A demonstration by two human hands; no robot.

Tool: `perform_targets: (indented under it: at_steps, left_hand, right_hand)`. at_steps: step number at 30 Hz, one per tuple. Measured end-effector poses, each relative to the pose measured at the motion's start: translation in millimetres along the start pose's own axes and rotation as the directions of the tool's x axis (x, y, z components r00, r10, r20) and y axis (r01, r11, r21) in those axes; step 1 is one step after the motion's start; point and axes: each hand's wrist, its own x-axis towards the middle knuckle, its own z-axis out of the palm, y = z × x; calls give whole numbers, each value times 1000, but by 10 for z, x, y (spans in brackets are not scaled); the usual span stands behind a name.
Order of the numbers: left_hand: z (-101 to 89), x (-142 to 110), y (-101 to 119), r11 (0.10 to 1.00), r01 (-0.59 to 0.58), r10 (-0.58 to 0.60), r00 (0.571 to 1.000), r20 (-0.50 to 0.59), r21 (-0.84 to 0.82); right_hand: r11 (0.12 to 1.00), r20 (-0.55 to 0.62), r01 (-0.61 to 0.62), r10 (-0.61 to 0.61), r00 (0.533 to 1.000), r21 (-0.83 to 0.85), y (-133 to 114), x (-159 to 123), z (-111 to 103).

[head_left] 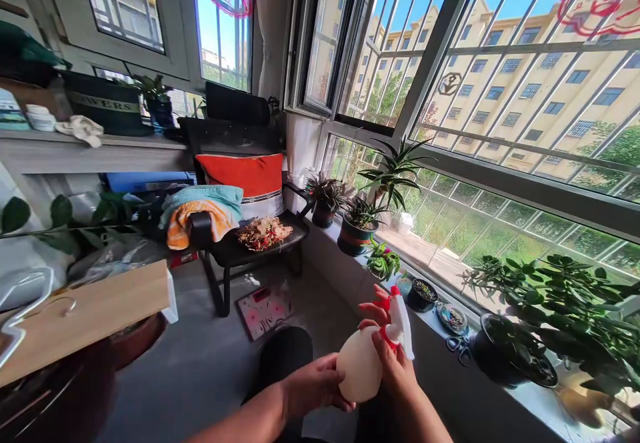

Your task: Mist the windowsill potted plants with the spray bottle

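A spray bottle (358, 368) with a round, cream-coloured body, a white head and red trigger parts is held in front of me, tilted. My left hand (320, 381) supports the lower left side of its body. My right hand (395, 361) grips around the neck, thumb near the red collar and fingers raised behind the red trigger. The nozzle end points down to the right. Just beyond the bottle, a potted succulent (383, 261) and a small black pot (423, 294) stand on the window ledge.
On the ledge (425, 323) are also a spiky plant (363, 219), scissors (459, 349) and a leafy potted plant (520, 336). A black chair (260, 246) bears an orange cushion (240, 173), towels and a dried heap. A pink scale (265, 309) lies on the floor; cardboard (100, 303) is at left.
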Motion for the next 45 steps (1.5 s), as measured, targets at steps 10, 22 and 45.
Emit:
perform_targets:
  at_steps: [10, 22, 45]
  left_hand:
    - [-219, 134, 70, 965, -34, 52, 997, -62, 260]
    - [-1286, -101, -658, 769, 40, 282, 874, -395, 638]
    - [-295, -113, -133, 604, -166, 361, 929, -82, 780]
  right_hand:
    - [992, -27, 12, -9, 1000, 127, 71, 292, -72]
    - [965, -165, 4, -49, 985, -262, 278, 266, -12]
    - [943, 245, 256, -202, 948, -214, 714, -182, 221]
